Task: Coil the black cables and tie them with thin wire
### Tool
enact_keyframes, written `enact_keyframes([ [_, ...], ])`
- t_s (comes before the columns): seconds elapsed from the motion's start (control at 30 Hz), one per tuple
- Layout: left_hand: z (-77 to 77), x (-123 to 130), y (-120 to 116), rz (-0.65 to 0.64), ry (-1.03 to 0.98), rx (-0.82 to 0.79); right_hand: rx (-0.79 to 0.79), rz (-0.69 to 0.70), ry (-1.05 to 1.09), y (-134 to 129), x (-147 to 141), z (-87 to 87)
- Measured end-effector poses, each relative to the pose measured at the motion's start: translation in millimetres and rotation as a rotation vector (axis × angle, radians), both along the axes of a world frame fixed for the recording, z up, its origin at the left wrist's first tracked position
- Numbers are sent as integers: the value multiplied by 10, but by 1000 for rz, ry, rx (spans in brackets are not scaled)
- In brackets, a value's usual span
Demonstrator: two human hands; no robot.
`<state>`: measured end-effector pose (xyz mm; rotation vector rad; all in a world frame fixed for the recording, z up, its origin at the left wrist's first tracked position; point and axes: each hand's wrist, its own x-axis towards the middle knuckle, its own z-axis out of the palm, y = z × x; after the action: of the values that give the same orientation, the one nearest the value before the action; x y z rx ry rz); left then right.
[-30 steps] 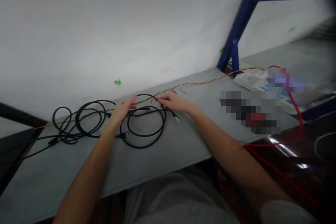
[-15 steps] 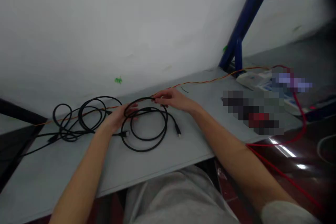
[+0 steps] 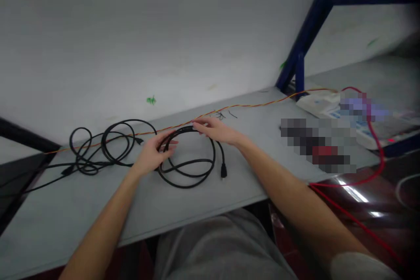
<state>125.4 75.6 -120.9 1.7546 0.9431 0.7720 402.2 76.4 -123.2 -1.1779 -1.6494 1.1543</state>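
Observation:
A black cable (image 3: 187, 187) lies in loose loops on the grey tabletop (image 3: 183, 212) in front of me. My left hand (image 3: 156, 151) is closed around the left side of these loops, thumb in front and fingers behind. At the top of the coil, my right hand (image 3: 211, 129) pinches the strands between thumb and fingers. One end of the cable, with a black plug (image 3: 223, 170), hangs out past the right side of the loops and rests on the table. Farther left lies a second tangle of black cable (image 3: 103, 148) with its own connectors.
A twisted red-yellow wire (image 3: 249, 105) runs along the wall at the table's back. Short black ties (image 3: 220, 115) lie beyond my right hand. Blurred items (image 3: 315, 144) sit at the right, near a red cable (image 3: 380, 157) and a blue metal frame (image 3: 308, 30).
The strands at the top of the coil have come closer together between my hands. The plug end has swung downward on the right. My left hand has moved slightly right.

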Motion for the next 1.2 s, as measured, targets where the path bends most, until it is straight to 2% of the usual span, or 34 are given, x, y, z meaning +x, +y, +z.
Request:
enact_keyframes([
  [0.07, 16, 39, 1, 46, 19, 65, -165, 136, 50, 3, -21, -41],
  [0.13, 6, 73, 33, 82, 44, 71, -268, 158, 141, -5, -28, -58],
  [0.27, -12, 120, 84, 201, 80, 19, -353, -18, 227, 18, -19, -68],
  [0.4, 163, 178, -98, 318, -61, 155, -334, -144, 37, 83, -12, -123],
  [0.47, 294, 236, -270, 274, -93, 271, -323, -161, -60, 102, -15, -177],
  [0.57, 409, 367, -522, 106, 71, 471, -278, -133, -158, 97, -23, -249],
  [0.67, 361, 500, -682, 1, 214, 653, -137, -81, -289, 68, -28, -268],
  [0.8, 180, 543, -814, 1, 274, 666, 71, -115, -461, 43, -34, -234],
  [0.9, 69, 407, -949, 80, 339, 608, 100, -164, -578, 44, -31, -209],
  [1.0, -4, 142, -1113, 190, 328, 592, 113, -145, -624, 49, -14, -199],
  [1.2, -53, -423, -1343, 337, 253, 500, 216, -85, -508, 32, -24, -185],
])
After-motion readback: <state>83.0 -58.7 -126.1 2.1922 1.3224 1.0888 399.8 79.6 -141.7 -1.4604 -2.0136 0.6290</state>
